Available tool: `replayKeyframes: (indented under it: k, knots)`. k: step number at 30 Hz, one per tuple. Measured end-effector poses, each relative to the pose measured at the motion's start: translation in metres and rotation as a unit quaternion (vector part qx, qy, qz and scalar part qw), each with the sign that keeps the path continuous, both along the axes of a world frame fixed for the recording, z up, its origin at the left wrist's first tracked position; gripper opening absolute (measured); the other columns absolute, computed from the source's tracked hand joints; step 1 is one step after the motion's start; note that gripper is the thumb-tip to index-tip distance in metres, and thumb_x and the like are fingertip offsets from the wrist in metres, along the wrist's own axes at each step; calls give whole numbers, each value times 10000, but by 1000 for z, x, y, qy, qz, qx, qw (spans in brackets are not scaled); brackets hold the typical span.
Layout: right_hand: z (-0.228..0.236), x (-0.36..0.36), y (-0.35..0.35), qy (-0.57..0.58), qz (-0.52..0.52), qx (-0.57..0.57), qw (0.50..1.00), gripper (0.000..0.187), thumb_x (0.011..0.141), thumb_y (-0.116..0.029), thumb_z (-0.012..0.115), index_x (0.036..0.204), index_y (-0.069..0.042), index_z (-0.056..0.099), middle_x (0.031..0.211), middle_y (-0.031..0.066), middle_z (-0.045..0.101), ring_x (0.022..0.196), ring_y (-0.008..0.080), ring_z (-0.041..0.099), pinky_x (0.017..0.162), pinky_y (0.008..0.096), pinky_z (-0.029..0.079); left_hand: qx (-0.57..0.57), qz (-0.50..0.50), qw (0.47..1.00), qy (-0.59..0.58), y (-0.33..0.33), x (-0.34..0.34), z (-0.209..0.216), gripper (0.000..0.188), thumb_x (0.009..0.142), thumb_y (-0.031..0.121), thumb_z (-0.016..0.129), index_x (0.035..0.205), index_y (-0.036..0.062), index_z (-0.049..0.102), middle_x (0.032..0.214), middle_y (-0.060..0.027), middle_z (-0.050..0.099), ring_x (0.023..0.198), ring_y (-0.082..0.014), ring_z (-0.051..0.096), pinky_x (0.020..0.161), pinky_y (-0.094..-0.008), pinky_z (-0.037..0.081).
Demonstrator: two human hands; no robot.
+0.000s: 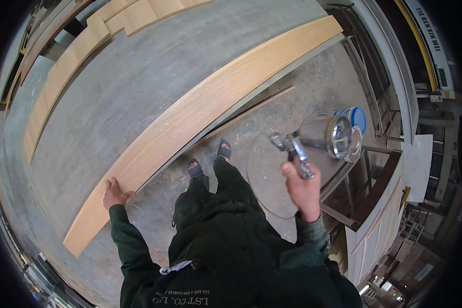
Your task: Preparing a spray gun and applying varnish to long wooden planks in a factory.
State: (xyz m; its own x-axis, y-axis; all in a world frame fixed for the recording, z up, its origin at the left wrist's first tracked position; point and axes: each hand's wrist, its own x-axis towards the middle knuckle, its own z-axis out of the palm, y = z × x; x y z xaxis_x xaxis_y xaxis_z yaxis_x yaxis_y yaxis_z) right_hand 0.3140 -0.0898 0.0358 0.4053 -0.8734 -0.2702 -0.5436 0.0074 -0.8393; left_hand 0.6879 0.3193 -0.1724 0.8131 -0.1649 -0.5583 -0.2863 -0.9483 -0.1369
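A long pale wooden board (205,110) runs diagonally from the lower left to the upper right, raised above the floor. My left hand (117,194) grips it close to its lower-left end, fingers over the top face and thumb toward the near edge. In my right hand (302,191) is a metal spray gun (299,154), its handle in my closed fingers. The gun's shiny cup (339,136) sticks out to the right, slightly blurred. A thin clear hose (248,172) loops down on the left side of the gun.
A blue-rimmed bucket (358,121) stands behind the cup at the right. Metal frames (369,169) and leaning panels (377,231) line the right side. More wooden boards (61,97) lie at the upper left. A thin strip (251,110) runs below the board, near my sandalled feet (195,168).
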Motion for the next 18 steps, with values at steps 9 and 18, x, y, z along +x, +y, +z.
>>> replayKeyframes:
  k: [9, 18]
  knots:
    - [9, -30, -118, 30, -128, -122, 984, 321, 997, -268, 770, 911, -9, 601, 766, -32, 501, 740, 89, 414, 653, 284, 395, 34, -10, 999, 1, -12, 0, -8, 1040, 679, 411, 957, 1503, 78, 416, 1643, -166, 397, 1283, -384, 643, 1020, -467, 565]
    - [1, -62, -120, 16, -123, -209, 970, 321, 1000, -313, 774, 873, -74, 602, 696, -60, 539, 497, 23, 429, 439, 234, 317, 42, -18, 999, -3, -3, 3, -16, 1124, 670, 443, 956, 1567, 102, 370, 1663, -177, 375, 1284, -385, 643, 1020, -482, 562]
